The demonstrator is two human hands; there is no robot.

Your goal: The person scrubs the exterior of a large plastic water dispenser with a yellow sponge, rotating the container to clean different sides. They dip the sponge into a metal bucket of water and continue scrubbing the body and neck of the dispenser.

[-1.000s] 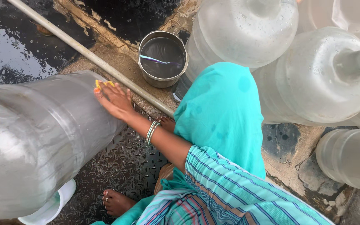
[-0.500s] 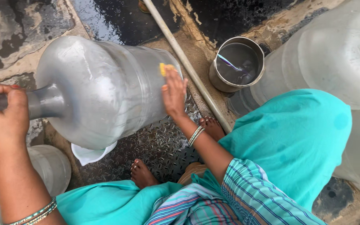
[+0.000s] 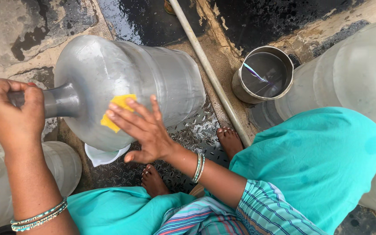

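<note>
The left hand (image 3: 16, 111) grips the neck of a large translucent water jug (image 3: 131, 89) lying on its side, while the right hand (image 3: 142, 128), fingers spread wide, presses a yellow scrub pad (image 3: 116, 111) against the jug's shoulder. The jug rests low over a patterned metal plate (image 3: 192, 130), a white cap (image 3: 103, 154) just beneath it. Wet plastic could slip from the grip and roll toward the bare feet nearby. Around it: damp, cracked concrete floor (image 3: 18, 30), a pipe (image 3: 205, 65), a steel pot of water (image 3: 264, 74), more jugs (image 3: 353, 78).
</note>
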